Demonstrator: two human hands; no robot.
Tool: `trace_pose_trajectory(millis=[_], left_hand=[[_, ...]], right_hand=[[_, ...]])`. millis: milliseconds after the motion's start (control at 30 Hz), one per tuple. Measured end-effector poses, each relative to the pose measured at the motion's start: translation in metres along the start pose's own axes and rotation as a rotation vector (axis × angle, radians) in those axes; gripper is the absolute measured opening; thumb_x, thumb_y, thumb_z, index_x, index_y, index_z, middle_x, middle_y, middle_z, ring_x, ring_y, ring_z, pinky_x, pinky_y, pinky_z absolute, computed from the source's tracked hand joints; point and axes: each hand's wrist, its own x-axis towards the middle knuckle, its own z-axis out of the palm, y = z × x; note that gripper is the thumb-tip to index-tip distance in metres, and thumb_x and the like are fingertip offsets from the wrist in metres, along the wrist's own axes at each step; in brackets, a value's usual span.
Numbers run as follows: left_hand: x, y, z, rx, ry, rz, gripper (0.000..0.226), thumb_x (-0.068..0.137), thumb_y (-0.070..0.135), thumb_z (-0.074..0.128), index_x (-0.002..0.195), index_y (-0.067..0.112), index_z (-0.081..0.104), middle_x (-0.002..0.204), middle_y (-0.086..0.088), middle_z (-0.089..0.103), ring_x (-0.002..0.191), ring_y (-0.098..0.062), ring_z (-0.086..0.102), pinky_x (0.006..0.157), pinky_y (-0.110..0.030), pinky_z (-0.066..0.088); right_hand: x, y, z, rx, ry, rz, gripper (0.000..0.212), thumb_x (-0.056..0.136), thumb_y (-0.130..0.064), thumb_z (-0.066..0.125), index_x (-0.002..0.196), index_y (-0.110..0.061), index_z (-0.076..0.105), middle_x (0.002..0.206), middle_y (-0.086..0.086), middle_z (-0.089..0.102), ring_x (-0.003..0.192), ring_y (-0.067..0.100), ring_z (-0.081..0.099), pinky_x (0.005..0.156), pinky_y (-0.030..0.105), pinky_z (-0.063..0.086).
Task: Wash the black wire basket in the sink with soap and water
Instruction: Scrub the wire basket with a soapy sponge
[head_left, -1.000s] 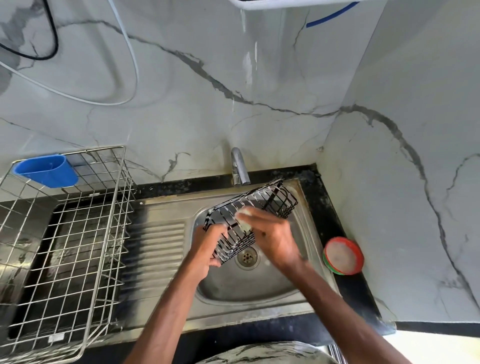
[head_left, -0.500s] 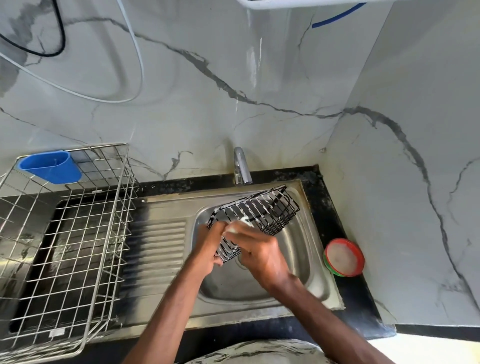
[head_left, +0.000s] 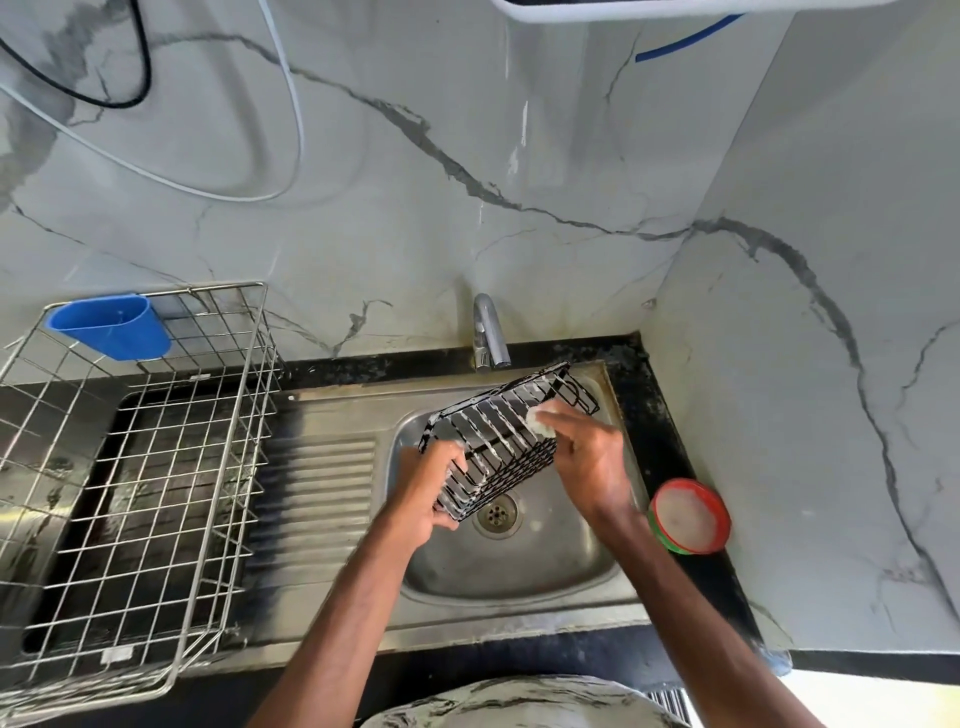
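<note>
basket (head_left: 506, 441) held tilted over the sink (head_left: 519, 582), suds on its wires; left hand (head_left: 428, 493) clamped on one end, right hand (head_left: 587, 457) pinching a soapy scrubber (head_left: 540, 423) against it; rinsing looks left to do

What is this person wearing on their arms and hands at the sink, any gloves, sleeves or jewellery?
Nothing that shows. Both arms are bare right up to the picture's edge, with no sleeves. The left hand and right hand have no gloves, and no watch, ring or bracelet is visible. Bits of white soap foam cling to the left fingers. At the bottom edge is a garment in a black-and-white marbled pattern.
</note>
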Motion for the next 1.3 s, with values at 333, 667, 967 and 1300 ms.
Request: trace_pose_trajectory(millis=[333,667,967,1300], left_hand=[[0.000,-0.001,0.001,-0.018,-0.048,-0.023,0.034,0.090,0.033,0.050,0.114,0.016,0.066,0.124,-0.007,0.061,0.120,-0.032,0.055,0.084,-0.064,0.057],[0.001,-0.003,-0.002,0.001,-0.045,-0.048,0.036,0.070,0.014,0.064,0.105,0.008,0.066,0.122,-0.010,0.058,0.116,-0.039,0.055,0.063,-0.048,0.057],[-0.006,-0.004,0.003,-0.001,-0.069,-0.069,0.023,0.081,0.009,0.057,0.104,0.007,0.064,0.109,0.002,0.052,0.114,-0.035,0.052,0.075,-0.057,0.057],[-0.006,-0.004,-0.006,0.042,-0.100,-0.029,0.008,0.086,0.006,0.054,0.093,0.005,0.058,0.134,-0.002,0.040,0.126,-0.035,0.041,0.088,-0.065,0.052]], right_hand=[[-0.027,-0.061,0.010,0.168,-0.179,-0.405,0.048,0.074,0.023,0.047,0.103,-0.003,0.076,0.119,0.005,0.071,0.112,0.010,0.067,0.080,0.025,0.060],[0.010,0.049,-0.010,-0.084,-0.021,0.037,0.047,0.078,0.025,0.056,0.104,-0.006,0.078,0.116,0.008,0.074,0.096,0.017,0.075,0.084,0.019,0.058],[0.000,-0.027,0.017,0.032,-0.062,-0.155,0.049,0.074,0.027,0.054,0.101,-0.007,0.078,0.109,0.003,0.075,0.078,0.007,0.073,0.065,0.006,0.055],[0.034,0.059,-0.008,-0.060,-0.043,0.156,0.034,0.087,0.018,0.060,0.109,-0.003,0.075,0.118,0.013,0.072,0.098,0.019,0.075,0.075,0.002,0.051]])
